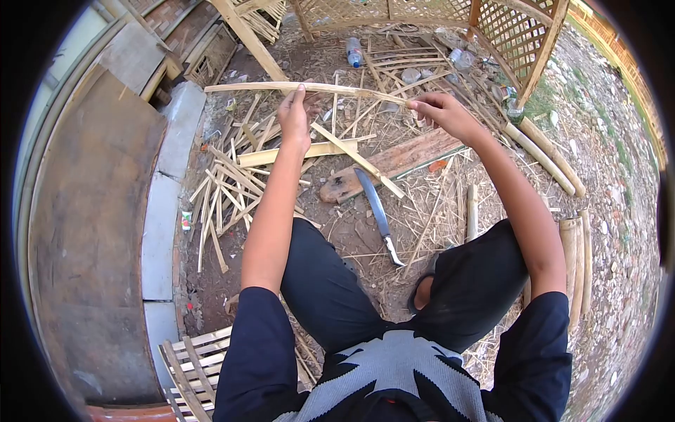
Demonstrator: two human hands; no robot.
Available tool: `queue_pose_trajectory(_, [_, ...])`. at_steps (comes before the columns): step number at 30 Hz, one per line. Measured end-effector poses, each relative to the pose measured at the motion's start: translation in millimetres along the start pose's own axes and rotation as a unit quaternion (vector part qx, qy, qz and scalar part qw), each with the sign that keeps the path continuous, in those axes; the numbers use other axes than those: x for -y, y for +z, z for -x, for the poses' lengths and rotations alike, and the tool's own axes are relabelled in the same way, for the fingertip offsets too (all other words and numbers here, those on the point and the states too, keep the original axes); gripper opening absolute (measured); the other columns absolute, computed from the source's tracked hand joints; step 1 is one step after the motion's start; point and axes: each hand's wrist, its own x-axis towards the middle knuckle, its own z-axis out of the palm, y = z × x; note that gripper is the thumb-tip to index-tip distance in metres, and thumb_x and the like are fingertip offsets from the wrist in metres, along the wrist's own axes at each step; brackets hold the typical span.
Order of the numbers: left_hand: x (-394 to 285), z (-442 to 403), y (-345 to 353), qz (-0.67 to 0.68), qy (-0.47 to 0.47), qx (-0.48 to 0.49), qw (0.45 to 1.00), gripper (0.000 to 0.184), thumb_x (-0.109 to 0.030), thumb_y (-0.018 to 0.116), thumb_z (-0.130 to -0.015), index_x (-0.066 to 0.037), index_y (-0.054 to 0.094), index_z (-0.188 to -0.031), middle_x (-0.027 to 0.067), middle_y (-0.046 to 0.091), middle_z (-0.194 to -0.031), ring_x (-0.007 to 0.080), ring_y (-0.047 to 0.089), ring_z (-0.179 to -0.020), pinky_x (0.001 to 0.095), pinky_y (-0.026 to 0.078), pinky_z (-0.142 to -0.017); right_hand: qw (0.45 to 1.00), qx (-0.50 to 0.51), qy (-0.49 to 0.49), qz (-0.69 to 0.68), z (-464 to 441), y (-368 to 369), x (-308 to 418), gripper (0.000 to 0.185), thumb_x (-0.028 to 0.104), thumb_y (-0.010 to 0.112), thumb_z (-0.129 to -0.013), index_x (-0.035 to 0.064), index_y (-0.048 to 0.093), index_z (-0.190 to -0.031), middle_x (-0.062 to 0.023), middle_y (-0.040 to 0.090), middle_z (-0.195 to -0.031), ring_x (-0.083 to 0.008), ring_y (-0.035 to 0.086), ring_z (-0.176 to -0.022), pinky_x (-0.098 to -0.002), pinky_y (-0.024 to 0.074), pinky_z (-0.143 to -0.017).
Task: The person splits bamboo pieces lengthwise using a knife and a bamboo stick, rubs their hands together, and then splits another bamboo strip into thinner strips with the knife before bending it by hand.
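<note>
A long, thin bamboo strip (337,89) stretches level across the view, held up above the ground in both hands. My left hand (295,117) is closed on it left of the middle, the thumb along its near side. At its right end my right hand (443,116) pinches the strip between thumb and fingers. Below, on the ground between my feet, lies a machete (375,207) with its handle toward me. A thick wooden plank (394,165) rests just beyond the blade, with a split bamboo piece (358,158) lying across it.
Many cut bamboo strips (235,186) are heaped at the left. A concrete ledge (160,232) runs along that side. Bamboo poles (540,156) lie at the right. Beyond stand a woven lattice panel (517,35) and a plastic bottle (354,53). A slatted bamboo piece (200,369) sits lower left.
</note>
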Motion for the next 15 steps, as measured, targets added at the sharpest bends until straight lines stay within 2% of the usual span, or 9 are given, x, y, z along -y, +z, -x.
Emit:
queue_pose_trajectory(4, [0.8, 0.8, 2.5, -0.027, -0.004, 0.017, 0.999, 0.031, -0.026, 0.056, -0.102, -0.005, 0.064, -0.124, 0.0068, 0.071, -0.109, 0.0149, 0.07, -0.097, 0.0255, 0.05, -0.066, 0.999, 0.012, 0.004, 0.033, -5.8, 0.4, -5.4, 0.04, 0.043, 0.064, -0.096, 0.0039, 0.069, -0.088, 0.0029, 0.057, -0.073, -0.0076, 0.051, -0.069, -0.025, 0.0408, -0.063])
queue_pose_trajectory(9, [-0.5, 5.8, 7.7, -0.043, -0.003, 0.043, 0.998, 0.032, -0.025, 0.061, -0.1, -0.006, 0.064, -0.126, 0.0047, 0.072, -0.107, 0.013, 0.069, -0.097, 0.0241, 0.048, -0.066, 0.999, 0.026, -0.017, 0.032, -8.6, 3.1, -10.6, 0.043, 0.043, 0.066, -0.095, 0.004, 0.066, -0.079, 0.0045, 0.051, -0.065, -0.0066, 0.045, -0.061, -0.0272, 0.0347, -0.056])
queue_pose_trajectory(13, [3.4, 2.0, 4.6, -0.042, 0.005, 0.048, 0.998, 0.028, -0.023, 0.062, -0.1, -0.003, 0.067, -0.119, 0.0054, 0.072, -0.105, 0.013, 0.07, -0.093, 0.0238, 0.051, -0.064, 0.997, 0.034, -0.028, 0.063, -11.1, 3.7, -13.2, 0.045, 0.044, 0.067, -0.094, 0.0037, 0.063, -0.073, 0.0058, 0.046, -0.061, -0.0063, 0.039, -0.058, -0.0291, 0.0301, -0.053])
queue_pose_trajectory(15, [4.4, 1.5, 4.4, -0.04, 0.003, 0.043, 0.998, 0.028, -0.022, 0.063, -0.099, -0.003, 0.067, -0.119, 0.0051, 0.072, -0.105, 0.0126, 0.069, -0.092, 0.0239, 0.05, -0.064, 0.996, 0.03, -0.033, 0.081, -12.1, 4.0, -13.0, 0.052, 0.048, 0.067, -0.092, 0.0031, 0.06, -0.067, 0.0017, 0.05, -0.059, -0.0097, 0.043, -0.056, -0.0319, 0.0349, -0.054])
